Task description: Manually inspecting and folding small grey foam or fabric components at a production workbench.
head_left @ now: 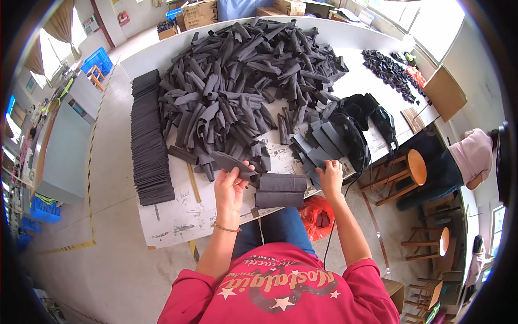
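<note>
My left hand (230,184) pinches a dark grey curled strip, apparently fabric (233,163), between thumb and fingers, lifted at the table's near side. My right hand (330,177) has its fingers bent at the edge of a fanned set of flat grey pieces (319,144); its fingertips seem to grip one, partly hidden. Between my hands lies a dark folded piece (280,191) with a seam across its middle, flat on the white table (175,224). Beyond it rises a big heap of curled dark grey strips (226,81).
A long row of stacked flat dark pieces (148,135) runs along the left. A black machine-like device (350,129) with cables stands right. A narrow wooden stick (193,183) lies near my left hand. A red plastic bag (317,217) hangs below the edge. Another person (469,156) sits right, near stools (415,167).
</note>
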Motion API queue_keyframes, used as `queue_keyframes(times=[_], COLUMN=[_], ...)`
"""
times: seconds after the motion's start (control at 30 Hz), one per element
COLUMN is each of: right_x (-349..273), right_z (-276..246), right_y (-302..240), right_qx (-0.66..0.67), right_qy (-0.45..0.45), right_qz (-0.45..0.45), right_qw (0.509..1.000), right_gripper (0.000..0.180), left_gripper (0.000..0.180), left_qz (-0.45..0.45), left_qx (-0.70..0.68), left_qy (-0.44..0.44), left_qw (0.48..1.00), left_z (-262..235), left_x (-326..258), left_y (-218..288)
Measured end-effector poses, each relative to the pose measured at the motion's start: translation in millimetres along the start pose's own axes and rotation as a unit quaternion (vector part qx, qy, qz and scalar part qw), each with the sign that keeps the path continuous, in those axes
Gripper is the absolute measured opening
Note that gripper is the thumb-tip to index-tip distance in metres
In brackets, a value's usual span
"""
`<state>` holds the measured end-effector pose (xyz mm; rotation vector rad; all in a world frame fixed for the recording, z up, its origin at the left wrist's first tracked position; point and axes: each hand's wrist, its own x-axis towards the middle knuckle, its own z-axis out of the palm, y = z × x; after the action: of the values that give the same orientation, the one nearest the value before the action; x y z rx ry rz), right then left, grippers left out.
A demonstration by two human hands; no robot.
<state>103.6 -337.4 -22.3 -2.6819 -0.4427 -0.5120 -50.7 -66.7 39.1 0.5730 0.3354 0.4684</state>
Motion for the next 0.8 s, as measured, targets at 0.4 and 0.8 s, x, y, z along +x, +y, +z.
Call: queue_keyframes(times=[0.4, 0.8], right_x=[18.5, 66.5], right_z=[22.5, 1.4], right_y=[8.8, -7.2], right_qx=[-0.181, 0.046], right_qy=[0.007, 0.017], right_qz=[-0.112, -0.161], right_qw=[0.977, 0.986], right_gripper=[0.017, 0.018], left_gripper=[0.016, 0.018], left_qz=[-0.034, -0.047], left_qx=[0.006, -0.018], left_qy=[-0.005, -0.004], left_qw=[0.999, 0.999], left_z=[1.2, 3.4], left_x=[-2.1, 0.7], left_y=[-6.5, -4.8])
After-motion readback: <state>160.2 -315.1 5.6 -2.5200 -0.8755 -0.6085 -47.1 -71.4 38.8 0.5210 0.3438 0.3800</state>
